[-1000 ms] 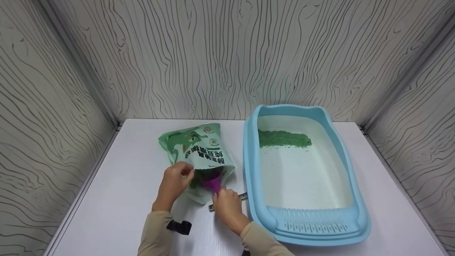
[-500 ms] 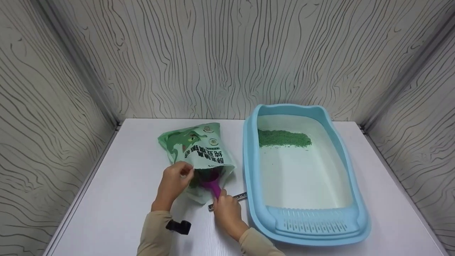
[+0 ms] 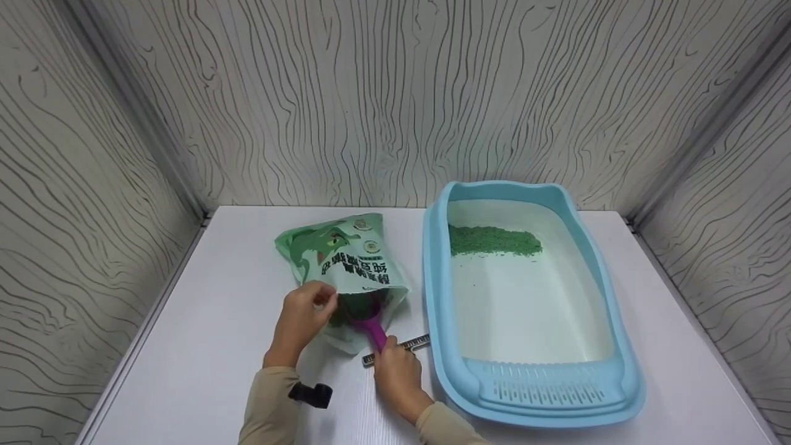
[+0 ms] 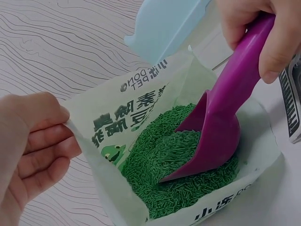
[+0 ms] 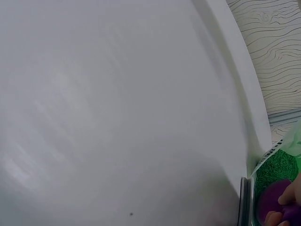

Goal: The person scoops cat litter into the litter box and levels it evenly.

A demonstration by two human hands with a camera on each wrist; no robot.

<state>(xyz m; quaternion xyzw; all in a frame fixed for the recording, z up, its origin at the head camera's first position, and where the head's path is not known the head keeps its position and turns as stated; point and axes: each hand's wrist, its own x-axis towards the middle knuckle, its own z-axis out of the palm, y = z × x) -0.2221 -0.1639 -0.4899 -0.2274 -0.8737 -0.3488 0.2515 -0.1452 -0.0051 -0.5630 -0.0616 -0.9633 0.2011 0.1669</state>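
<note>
A green bag (image 3: 337,250) lay on the white table (image 3: 207,309), left of a blue tray (image 3: 435,266) and near it, its printed face up and its open mouth turned toward you. Your left hand (image 3: 307,308) pinched the left end of the mouth's upper edge between thumb and fingers. Your right hand (image 3: 398,376) gripped the handle of a purple scoop (image 4: 223,117), fingers wrapped round it. The scoop's bowl was inside the bag mouth, partly sunk in dark green pellets (image 4: 148,153), with some pellets lying in the bowl. The handle slanted up and toward the near right, out of the bag.

A band of similar green pellets (image 3: 494,242) lay across the far part of the tray. A dark strip with printed marks (image 3: 417,342) lay on the table between your right hand and the tray.

The step in hand looked like scooping. To do it well, your left pinch needed to be firm, so that the soft edge could not fold over the bowl. The scoop seemed best pushed low and forward into the pellets, then levelled before lifting, since a tipped bowl would likely spill. Its rim called for care around the drooping near edge of the mouth, where it could snag.
</note>
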